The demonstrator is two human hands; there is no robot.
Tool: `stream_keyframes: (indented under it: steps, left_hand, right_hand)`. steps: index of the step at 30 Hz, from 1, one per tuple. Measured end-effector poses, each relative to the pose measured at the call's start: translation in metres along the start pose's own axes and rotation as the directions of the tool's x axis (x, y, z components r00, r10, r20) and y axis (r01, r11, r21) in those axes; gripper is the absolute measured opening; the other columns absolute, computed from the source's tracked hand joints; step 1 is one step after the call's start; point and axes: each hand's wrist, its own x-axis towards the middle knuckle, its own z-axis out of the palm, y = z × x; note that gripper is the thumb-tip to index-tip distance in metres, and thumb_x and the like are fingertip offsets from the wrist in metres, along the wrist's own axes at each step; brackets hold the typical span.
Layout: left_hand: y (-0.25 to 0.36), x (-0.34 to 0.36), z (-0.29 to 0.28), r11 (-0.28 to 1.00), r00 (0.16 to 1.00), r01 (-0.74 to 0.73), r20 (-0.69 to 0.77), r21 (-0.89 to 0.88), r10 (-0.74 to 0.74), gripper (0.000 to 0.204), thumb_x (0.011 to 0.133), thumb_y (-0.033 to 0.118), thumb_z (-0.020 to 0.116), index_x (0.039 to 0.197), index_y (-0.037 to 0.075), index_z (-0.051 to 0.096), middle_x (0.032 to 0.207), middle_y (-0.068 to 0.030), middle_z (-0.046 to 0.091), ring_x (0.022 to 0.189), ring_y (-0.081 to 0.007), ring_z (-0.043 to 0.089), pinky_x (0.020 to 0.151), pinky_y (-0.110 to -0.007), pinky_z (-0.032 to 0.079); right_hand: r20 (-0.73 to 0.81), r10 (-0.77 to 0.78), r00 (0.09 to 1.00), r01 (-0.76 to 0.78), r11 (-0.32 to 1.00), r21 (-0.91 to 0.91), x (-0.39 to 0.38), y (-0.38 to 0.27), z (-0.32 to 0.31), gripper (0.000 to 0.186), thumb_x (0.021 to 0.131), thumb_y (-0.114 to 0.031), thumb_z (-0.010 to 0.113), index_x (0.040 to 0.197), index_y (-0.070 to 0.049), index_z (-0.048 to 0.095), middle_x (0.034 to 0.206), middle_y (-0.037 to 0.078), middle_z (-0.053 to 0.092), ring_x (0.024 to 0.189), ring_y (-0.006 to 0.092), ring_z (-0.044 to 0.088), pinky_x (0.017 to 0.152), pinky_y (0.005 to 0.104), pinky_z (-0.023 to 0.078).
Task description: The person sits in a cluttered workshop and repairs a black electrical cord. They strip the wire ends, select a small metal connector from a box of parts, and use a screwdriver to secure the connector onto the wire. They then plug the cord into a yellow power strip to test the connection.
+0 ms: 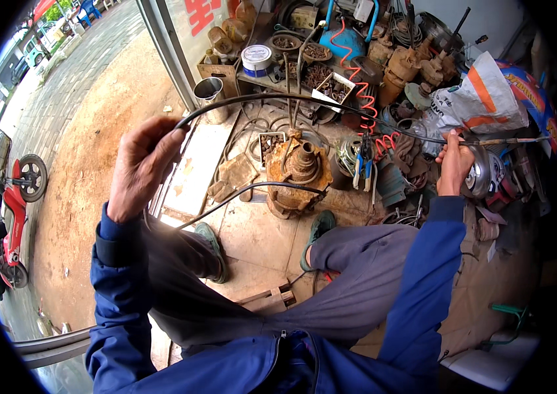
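A black cable [272, 96] arches across the space in front of me, above the floor. My left hand [145, 161] pinches it between thumb and fingers at the left end of the arch. On the right, my right hand [455, 164] grips the same cable; a thin, pale brownish length [511, 141] sticks out past the fingers to the right. Between my feet and the clutter stands a rusty, dirt-caked pump or motor body [285, 197] with a round neck on top. A lower stretch of black cable [245, 190] runs from its side toward my left knee.
Pliers with blue handles [361, 164] stand right of the rusty body. Behind are a metal cup [208, 90], a white tub with a blue band [256, 59], a red coiled hose [355, 72] and a white sack [488, 98]. A red motorbike [15, 223] is outside, left.
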Motion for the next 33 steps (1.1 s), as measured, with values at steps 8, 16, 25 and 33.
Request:
stream_keyframes:
  steps: [8,16,25,33]
  left_hand:
    - [-0.020,0.048,0.064,0.877,0.938,-0.256,0.322,0.407,0.125,0.019,0.095,0.010,0.063,0.107,-0.002,0.070,0.069,-0.0124,0.063,0.062,-0.0178,0.059,0.059,-0.035,0.047]
    - [-0.081,0.087,0.130,0.827,0.872,-0.426,0.411,0.367,0.267,0.021,0.091,0.019,0.062,0.105,0.008,0.073,0.086,-0.0216,0.069,0.081,-0.0407,0.067,0.072,-0.048,0.054]
    - [-0.084,0.100,0.144,0.821,0.817,-0.487,0.487,0.298,0.308,0.023,0.088,0.008,0.065,0.108,0.002,0.071,0.092,-0.0208,0.070,0.086,-0.0386,0.068,0.075,-0.042,0.054]
    - [-0.092,0.100,0.138,0.912,0.846,-0.375,0.464,0.170,0.261,0.032,0.088,0.002,0.065,0.120,0.003,0.065,0.094,-0.0170,0.072,0.084,-0.0256,0.070,0.075,-0.037,0.053]
  right_hand:
    - [0.001,-0.395,0.919,0.389,0.903,-0.182,-0.019,-0.004,0.008,0.035,0.102,-0.028,0.055,0.085,0.002,0.064,0.065,0.007,0.057,0.062,0.0161,0.058,0.061,0.0335,0.046]
    - [0.723,-0.317,0.614,0.540,0.837,-0.091,-0.104,-0.049,0.076,0.018,0.093,-0.017,0.067,0.095,0.001,0.067,0.064,0.007,0.058,0.062,0.0082,0.052,0.056,0.0313,0.043]
    - [0.897,0.064,0.437,0.423,0.866,-0.268,-0.104,-0.018,0.119,0.030,0.088,-0.012,0.066,0.115,0.001,0.068,0.076,0.014,0.065,0.072,0.0159,0.062,0.069,0.0347,0.049]
    - [0.920,0.082,0.382,0.547,0.783,-0.297,-0.116,-0.033,0.139,0.026,0.093,-0.019,0.065,0.107,0.002,0.069,0.085,0.025,0.068,0.081,0.0392,0.067,0.076,0.0450,0.049]
